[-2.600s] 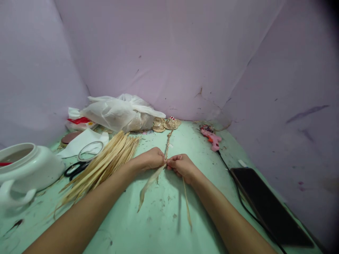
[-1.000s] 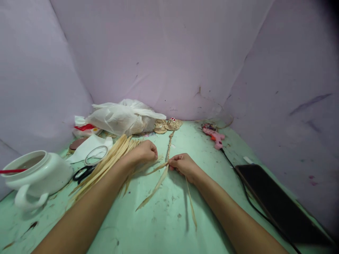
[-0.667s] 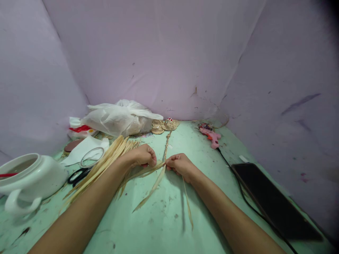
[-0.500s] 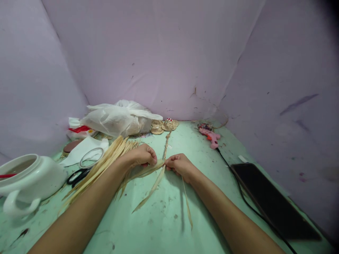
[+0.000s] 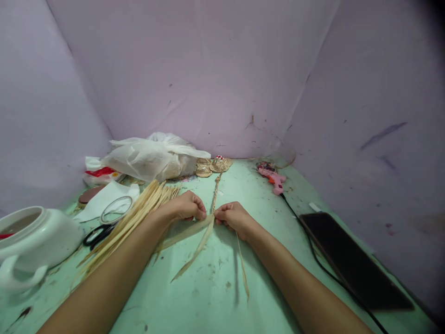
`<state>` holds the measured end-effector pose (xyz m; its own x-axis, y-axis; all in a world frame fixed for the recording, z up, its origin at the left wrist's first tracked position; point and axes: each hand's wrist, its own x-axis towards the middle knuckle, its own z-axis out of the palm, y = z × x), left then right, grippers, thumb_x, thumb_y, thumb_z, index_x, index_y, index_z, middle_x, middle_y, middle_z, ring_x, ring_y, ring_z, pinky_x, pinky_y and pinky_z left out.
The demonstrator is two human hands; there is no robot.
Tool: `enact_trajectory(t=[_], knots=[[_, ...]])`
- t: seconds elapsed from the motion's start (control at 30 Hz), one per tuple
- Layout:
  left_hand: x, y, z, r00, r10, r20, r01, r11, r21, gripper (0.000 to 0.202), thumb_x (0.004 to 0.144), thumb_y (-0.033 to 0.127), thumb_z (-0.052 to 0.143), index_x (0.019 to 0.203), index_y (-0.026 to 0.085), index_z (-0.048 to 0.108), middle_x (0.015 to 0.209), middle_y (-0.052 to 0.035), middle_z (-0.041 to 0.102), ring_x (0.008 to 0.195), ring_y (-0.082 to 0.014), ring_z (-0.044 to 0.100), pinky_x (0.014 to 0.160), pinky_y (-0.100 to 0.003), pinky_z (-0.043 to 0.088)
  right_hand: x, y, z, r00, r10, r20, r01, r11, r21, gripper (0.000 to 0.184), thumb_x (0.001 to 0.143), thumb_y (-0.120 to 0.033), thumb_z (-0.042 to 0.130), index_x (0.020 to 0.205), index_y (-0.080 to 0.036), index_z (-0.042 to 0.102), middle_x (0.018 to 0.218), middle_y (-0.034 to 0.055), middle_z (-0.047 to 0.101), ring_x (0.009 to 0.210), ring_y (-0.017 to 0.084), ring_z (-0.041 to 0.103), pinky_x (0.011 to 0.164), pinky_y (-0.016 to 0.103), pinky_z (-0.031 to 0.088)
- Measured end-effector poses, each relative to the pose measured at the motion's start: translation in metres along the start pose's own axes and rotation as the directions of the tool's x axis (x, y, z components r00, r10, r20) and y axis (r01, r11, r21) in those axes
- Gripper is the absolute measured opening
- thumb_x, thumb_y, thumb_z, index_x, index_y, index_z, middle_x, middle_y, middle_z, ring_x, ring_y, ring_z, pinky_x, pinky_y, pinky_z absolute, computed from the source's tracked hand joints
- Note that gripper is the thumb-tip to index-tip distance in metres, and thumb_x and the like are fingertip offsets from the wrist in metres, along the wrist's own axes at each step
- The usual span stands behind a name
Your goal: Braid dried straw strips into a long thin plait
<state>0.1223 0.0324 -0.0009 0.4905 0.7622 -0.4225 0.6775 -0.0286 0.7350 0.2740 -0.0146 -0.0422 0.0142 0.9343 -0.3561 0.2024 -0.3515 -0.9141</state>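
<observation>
A thin straw braid (image 5: 215, 192) runs from the woven straw pieces (image 5: 222, 165) at the back down to my fingers. My right hand (image 5: 232, 216) pinches the braid's near end, with one narrow strip (image 5: 242, 269) hanging below it. Fingers closed, my left hand (image 5: 190, 206) is at the wide strip (image 5: 186, 234) that leaves the braid towards the left. Between the hands a third loose strip (image 5: 196, 256) slants down over the table. Beside my left forearm lies a bundle of dry straw strips (image 5: 139, 213), partly hidden by the arm.
On the left are a white ceramic pot (image 5: 57, 236), black-handled scissors (image 5: 99, 235) and a clear tape roll (image 5: 116, 209). A white plastic bag (image 5: 149, 157) rests at the back. To the right, a pink glue gun (image 5: 274, 180) trails a cord past a dark phone-like slab (image 5: 354, 262).
My left fingertips have come slightly nearer to the right ones at the braid's end. The whole view has shifted a little; the other things stay put.
</observation>
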Motion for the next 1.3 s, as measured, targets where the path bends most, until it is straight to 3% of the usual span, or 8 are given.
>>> enact_trajectory(t=[0.2, 0.53, 0.7, 0.87, 1.1, 1.3], knots=[[0.005, -0.005, 0.005, 0.990, 0.127, -0.063, -0.121, 0.988, 0.092, 0.020, 0.048, 0.025, 0.061, 0.064, 0.013, 0.062, 0.053, 0.0027, 0.052, 0.049, -0.0079, 0.041, 0.048, -0.019, 0.031, -0.001, -0.001, 0.000, 1.000, -0.001, 0.005, 0.001, 1.000, 0.018, 0.007, 0.057, -0.014, 0.051, 0.052, -0.012, 0.055, 0.041, -0.0033, 0.048, 0.032, 0.003, 0.025, 0.033, 0.020, 0.015], [0.006, 0.000, 0.008, 0.972, 0.081, -0.221, -0.062, 0.994, 0.092, 0.014, 0.050, 0.022, 0.054, 0.059, 0.013, 0.060, 0.049, 0.0022, 0.050, 0.046, -0.0081, 0.039, 0.045, -0.020, 0.030, -0.002, -0.002, 0.000, 1.000, -0.002, -0.001, 0.002, 1.000, 0.009, 0.009, 0.059, -0.015, 0.051, 0.051, -0.013, 0.055, 0.040, -0.0034, 0.047, 0.031, 0.003, 0.024, 0.034, 0.020, 0.015], [0.002, 0.000, 0.012, 0.984, 0.093, -0.153, -0.059, 0.975, 0.214, 0.018, 0.050, 0.026, 0.057, 0.061, 0.013, 0.063, 0.049, 0.0017, 0.051, 0.047, -0.0089, 0.040, 0.045, -0.020, 0.029, -0.002, -0.002, 0.000, 1.000, -0.004, -0.001, 0.004, 1.000, 0.016, 0.009, 0.058, -0.014, 0.052, 0.049, -0.013, 0.053, 0.040, -0.0031, 0.047, 0.031, 0.003, 0.025, 0.034, 0.021, 0.015], [0.003, -0.001, 0.011, 0.976, 0.121, -0.180, -0.089, 0.981, 0.174, 0.014, 0.051, 0.018, 0.051, 0.059, 0.012, 0.061, 0.049, 0.0020, 0.049, 0.047, -0.0080, 0.038, 0.045, -0.019, 0.028, -0.001, -0.002, 0.000, 1.000, -0.009, 0.004, 0.009, 1.000, 0.012, 0.008, 0.059, -0.015, 0.052, 0.052, -0.013, 0.055, 0.040, -0.0035, 0.047, 0.031, 0.003, 0.024, 0.034, 0.021, 0.014], [0.007, -0.007, 0.013, 0.971, 0.131, -0.202, -0.094, 0.978, 0.185, 0.016, 0.051, 0.021, 0.054, 0.063, 0.013, 0.059, 0.050, 0.0029, 0.048, 0.045, -0.0076, 0.038, 0.041, -0.018, 0.027, -0.001, -0.001, -0.001, 1.000, -0.003, 0.000, 0.003, 1.000, 0.014, 0.008, 0.058, -0.015, 0.052, 0.052, -0.012, 0.056, 0.041, -0.0038, 0.047, 0.032, 0.003, 0.025, 0.034, 0.021, 0.014], [0.001, 0.000, 0.014, 0.992, 0.053, -0.114, -0.031, 0.983, 0.182, 0.018, 0.054, 0.020, 0.051, 0.063, 0.012, 0.064, 0.043, 0.0024, 0.046, 0.041, -0.0076, 0.037, 0.041, -0.019, 0.028, -0.001, -0.002, -0.001, 1.000, -0.001, 0.002, 0.001, 1.000, 0.019, 0.008, 0.058, -0.015, 0.052, 0.051, -0.012, 0.055, 0.041, -0.0033, 0.047, 0.032, 0.003, 0.026, 0.034, 0.020, 0.015]])
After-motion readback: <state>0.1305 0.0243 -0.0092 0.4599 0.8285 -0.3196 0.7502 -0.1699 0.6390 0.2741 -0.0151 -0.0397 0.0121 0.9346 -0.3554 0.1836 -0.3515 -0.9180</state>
